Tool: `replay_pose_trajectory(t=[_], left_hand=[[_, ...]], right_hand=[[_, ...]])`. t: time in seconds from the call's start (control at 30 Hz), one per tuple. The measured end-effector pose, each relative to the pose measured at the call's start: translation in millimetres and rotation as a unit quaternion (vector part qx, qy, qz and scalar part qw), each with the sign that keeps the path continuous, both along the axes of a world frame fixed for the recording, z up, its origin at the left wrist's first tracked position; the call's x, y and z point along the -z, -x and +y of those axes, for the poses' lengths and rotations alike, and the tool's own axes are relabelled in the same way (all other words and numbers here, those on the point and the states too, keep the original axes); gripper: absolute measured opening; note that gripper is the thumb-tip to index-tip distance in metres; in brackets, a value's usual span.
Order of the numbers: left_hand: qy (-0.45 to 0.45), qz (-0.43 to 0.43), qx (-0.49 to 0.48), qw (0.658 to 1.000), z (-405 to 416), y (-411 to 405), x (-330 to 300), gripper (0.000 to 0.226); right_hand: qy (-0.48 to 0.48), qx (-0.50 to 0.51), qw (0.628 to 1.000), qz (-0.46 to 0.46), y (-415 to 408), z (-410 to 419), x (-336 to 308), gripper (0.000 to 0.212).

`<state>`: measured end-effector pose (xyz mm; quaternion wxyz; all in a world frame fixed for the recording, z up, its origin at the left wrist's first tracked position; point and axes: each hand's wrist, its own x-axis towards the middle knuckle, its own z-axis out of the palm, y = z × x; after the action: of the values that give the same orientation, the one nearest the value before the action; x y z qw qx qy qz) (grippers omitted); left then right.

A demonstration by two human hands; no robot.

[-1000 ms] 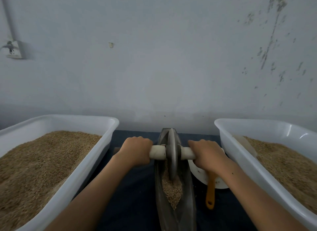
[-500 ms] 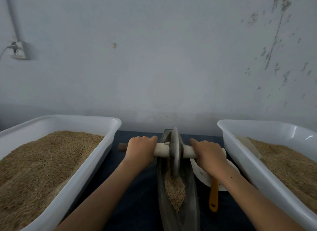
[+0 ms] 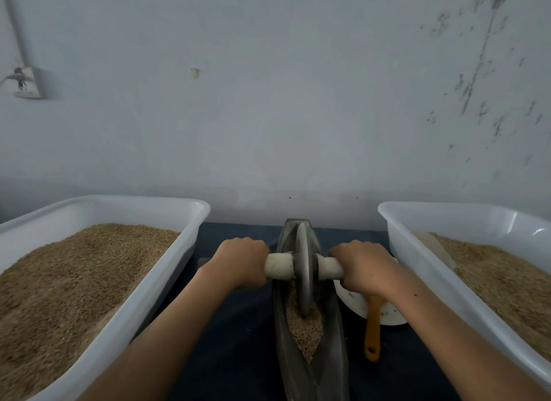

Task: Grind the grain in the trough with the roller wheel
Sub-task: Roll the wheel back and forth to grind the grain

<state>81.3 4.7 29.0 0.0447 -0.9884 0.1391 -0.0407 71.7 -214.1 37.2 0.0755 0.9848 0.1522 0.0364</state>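
Grey wall behind, dark tabletop (image 3: 238, 341). Left hand (image 3: 241, 262) and right hand (image 3: 365, 266) gripping roller wheel (image 3: 304, 269) handles mid-trough (image 3: 331, 365); grain (image 3: 304, 332) mostly whole, grinding far from done.

A plain grain-processing workroom. Two big white tubs (image 3: 125, 320) (image 3: 423, 257) of grain flank a metal grinding trough (image 3: 331, 368) on a dark tabletop (image 3: 238, 341). Behind stands a bare, scuffed wall (image 3: 283, 102).
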Motion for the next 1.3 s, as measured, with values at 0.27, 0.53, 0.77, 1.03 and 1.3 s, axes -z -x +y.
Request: replay_pose_trajectory(t=[0.27,0.53,0.77,1.03,1.3], left_hand=[[0.013,-0.176,0.004,0.984,-5,-3,11,0.023],[0.014,0.046,0.016,0.999,4,-4,-2,0.037],[0.009,-0.079,0.014,0.997,3,-4,7,0.028],[0.003,-0.113,0.017,0.993,0,-3,8,0.028],[-0.007,0.038,-0.009,0.999,-4,2,-5,0.035]], right_hand=[[-0.049,-0.001,0.990,-0.135,-10,-1,16,0.022],[0.004,-0.026,1.000,0.004,-1,-3,-2,0.025],[-0.016,-0.004,0.996,-0.093,-2,2,7,0.025],[-0.025,0.001,0.996,-0.081,-3,-1,8,0.024],[-0.006,-0.006,0.998,0.061,-1,-4,-4,0.030]])
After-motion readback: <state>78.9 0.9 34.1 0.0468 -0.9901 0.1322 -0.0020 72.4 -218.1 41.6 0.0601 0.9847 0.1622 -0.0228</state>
